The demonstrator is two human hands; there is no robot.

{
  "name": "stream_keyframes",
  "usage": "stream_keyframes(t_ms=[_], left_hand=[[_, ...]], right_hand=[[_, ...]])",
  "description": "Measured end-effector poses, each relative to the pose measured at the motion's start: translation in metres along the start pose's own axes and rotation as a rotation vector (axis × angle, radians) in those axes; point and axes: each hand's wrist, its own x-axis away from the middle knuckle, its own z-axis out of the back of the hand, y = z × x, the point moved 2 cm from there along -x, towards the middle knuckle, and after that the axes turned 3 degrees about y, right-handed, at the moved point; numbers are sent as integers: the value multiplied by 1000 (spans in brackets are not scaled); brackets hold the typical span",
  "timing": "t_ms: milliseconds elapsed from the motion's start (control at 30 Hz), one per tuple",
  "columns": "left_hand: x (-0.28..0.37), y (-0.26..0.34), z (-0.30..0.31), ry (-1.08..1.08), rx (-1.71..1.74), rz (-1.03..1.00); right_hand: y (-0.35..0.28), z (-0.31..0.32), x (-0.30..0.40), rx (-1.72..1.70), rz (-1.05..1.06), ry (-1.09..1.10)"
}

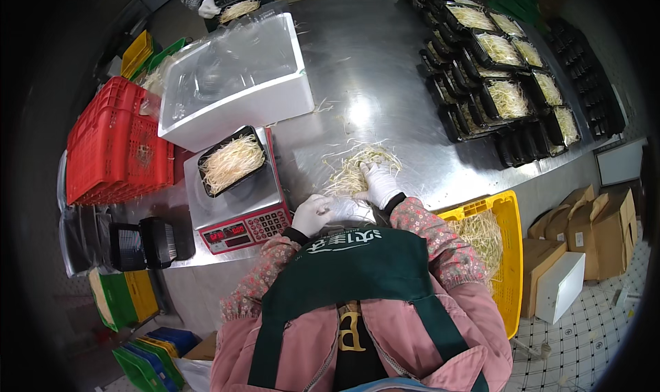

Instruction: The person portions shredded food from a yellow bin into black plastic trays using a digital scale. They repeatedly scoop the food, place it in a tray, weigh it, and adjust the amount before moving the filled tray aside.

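Note:
My right hand (382, 186), in a white glove, has its fingertips in a loose pile of bean sprouts (344, 174) on the steel table. Whether those fingers grip any strands is hidden. My left hand (311, 215), also gloved, is curled close to my apron beside a shiny, clear-looking plastic piece (351, 210); its grip is unclear. To the left, a black plastic tray (208, 185) full of sprouts (234, 161) sits tilted on the pan of a red digital scale (241, 232) with a lit display.
A white foam box (242, 105) with clear plastic lids stands behind the scale, beside red crates (116, 139). Stacked filled trays (500, 77) occupy the far right. A yellow crate of sprouts (510, 268) is at my right; black trays (142, 245) lie left. Across the table, a person's gloved hand (209, 8) touches a tray.

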Motion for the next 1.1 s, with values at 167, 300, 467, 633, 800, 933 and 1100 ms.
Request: stream_keyframes(t_ms=[167, 300, 467, 633, 800, 933, 1100], left_hand=[[21, 0, 13, -92, 61, 51], [43, -1, 34, -143, 168, 137], [63, 28, 77, -236, 351, 230], [84, 61, 166, 56, 448, 260], [101, 35, 268, 752, 503, 134], [106, -3, 298, 920, 557, 87], [105, -33, 289, 909, 449, 132]], right_hand=[[11, -2, -9, -174, -145, -91], [-4, 23, -12, -275, -166, 3], [-8, 12, -24, -340, -134, -10], [-89, 86, -68, -717, -85, -13], [-206, 157, -115, -567, 324, 69], [-266, 132, -153, -364, 641, 161], [-284, 69, -178, -26, 686, 36]])
